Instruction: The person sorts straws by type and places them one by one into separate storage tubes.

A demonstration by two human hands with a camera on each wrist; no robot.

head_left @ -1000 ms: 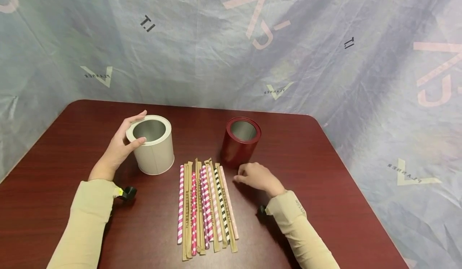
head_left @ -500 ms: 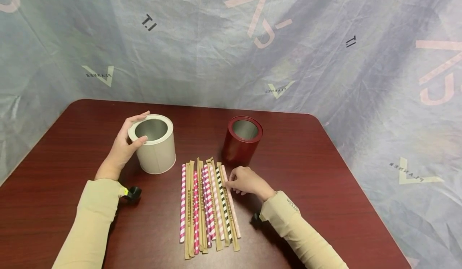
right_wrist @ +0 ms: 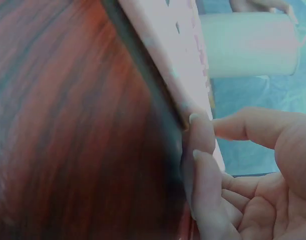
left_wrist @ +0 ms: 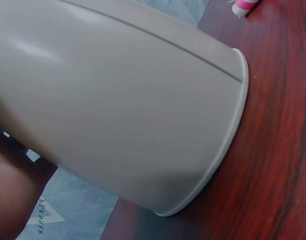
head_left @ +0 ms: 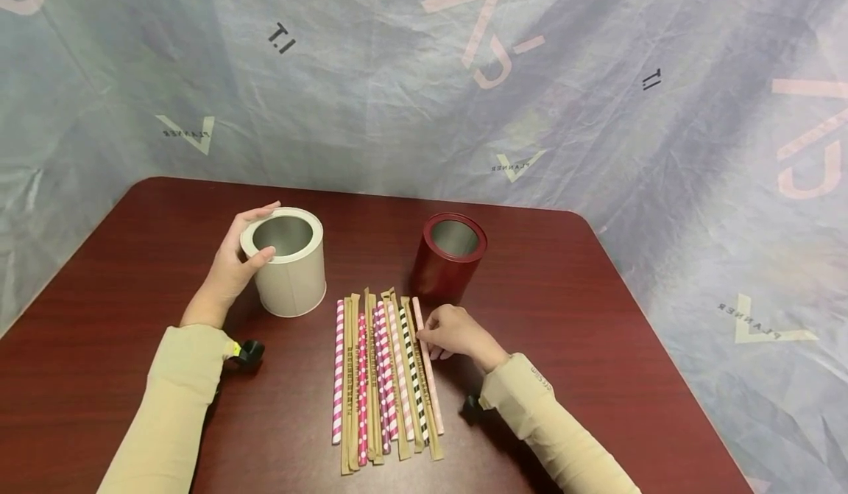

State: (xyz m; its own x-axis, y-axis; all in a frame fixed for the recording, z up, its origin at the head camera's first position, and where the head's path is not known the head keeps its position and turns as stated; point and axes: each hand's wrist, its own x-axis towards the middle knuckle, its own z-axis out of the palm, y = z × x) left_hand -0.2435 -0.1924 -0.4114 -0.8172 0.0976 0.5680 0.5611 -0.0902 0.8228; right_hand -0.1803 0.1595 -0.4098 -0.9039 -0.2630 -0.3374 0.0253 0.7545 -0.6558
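In the head view my left hand point(head_left: 228, 269) holds the cream tin can point(head_left: 291, 284) at its upper left, thumb over the rim. That can's wall point(left_wrist: 127, 100) fills most of the left wrist view. My right hand point(head_left: 457, 333) pinches a pale pink paper straw point(head_left: 433, 398) at the right end of a row of straws point(head_left: 380, 376). The right wrist view shows thumb and fingers on either side of this straw point(right_wrist: 153, 45), close to the table. Behind the right hand stands a dark red tin can point(head_left: 444, 269), upright with its mouth uncovered.
The row mixes striped and dotted straws in pink, purple and black with several brown paper-wrapped ones point(head_left: 349, 398). Everything stands on a dark red wooden table point(head_left: 570, 332). A grey printed cloth point(head_left: 371, 74) hangs behind its far edge.
My right hand has moved left from beside the row onto the pale pink straw and pinched it. The straw's far end has shifted slightly away from its neighbours. My left hand stays on the cream can.
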